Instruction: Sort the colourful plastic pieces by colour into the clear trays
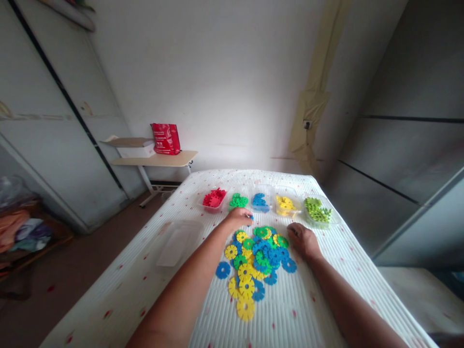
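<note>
Head view: a blue piece [250, 220] sits at the fingertips of the left hand [238, 218], whose fingers look pinched together on it, just past the far side of a pile of notched discs [264, 256]. The right hand [304, 240] rests by the pile's right side, fingers curled; whether they hold anything, I cannot tell. A light pinch should suit so small a piece, and lifting before any sideways move should avoid dragging neighbouring discs. Close beyond the left fingers, a row of five tubs [288, 213], each with pieces of one colour, calls for a raised wrist. Nearer the body than the fingers, discs spread over the cloth-covered bench [282, 314]. Left of the left forearm, a transparent container [195, 232] limits outward swing; the bench's right edge lies well past the right fingers, so that elbow should have more room.
</note>
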The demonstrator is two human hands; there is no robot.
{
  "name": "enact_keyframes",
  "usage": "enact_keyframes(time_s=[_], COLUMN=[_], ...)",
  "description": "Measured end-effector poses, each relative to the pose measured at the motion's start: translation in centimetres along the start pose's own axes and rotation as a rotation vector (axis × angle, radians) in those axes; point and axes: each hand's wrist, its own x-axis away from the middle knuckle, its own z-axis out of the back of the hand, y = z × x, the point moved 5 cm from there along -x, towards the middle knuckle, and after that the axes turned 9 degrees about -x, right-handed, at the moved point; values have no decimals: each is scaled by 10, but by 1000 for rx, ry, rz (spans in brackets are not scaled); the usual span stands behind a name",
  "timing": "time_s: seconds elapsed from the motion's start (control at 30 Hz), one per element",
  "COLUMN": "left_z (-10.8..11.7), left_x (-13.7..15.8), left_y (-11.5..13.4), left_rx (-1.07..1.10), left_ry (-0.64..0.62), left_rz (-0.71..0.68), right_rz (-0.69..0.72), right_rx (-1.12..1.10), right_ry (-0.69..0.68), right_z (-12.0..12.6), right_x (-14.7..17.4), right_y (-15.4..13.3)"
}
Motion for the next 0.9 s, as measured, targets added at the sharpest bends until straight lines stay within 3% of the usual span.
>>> enact_keyframes(time_s=[0.23,0.43,0.57,0.73,0.9], left_z=[18,21,24,15,8], left_x=[-11,-48,-54,-17,52], left_y=[13,38,52,47,11], left_rx=[285,192,87,26,-28], left_ry=[107,347,477,491,500], left_rz=[-106,-83,-95,-148,-171], right_rz=[-17,-25,-21,-34,-101], right_rx=[79,74,34,13,-77], right_ry=[-41,-46,-45,-66,-95], right_z=[-2,-1,-2,-2,2], right_x=[0,0,1,1,1], right_y=[-1,-3,-2,-2,-2])
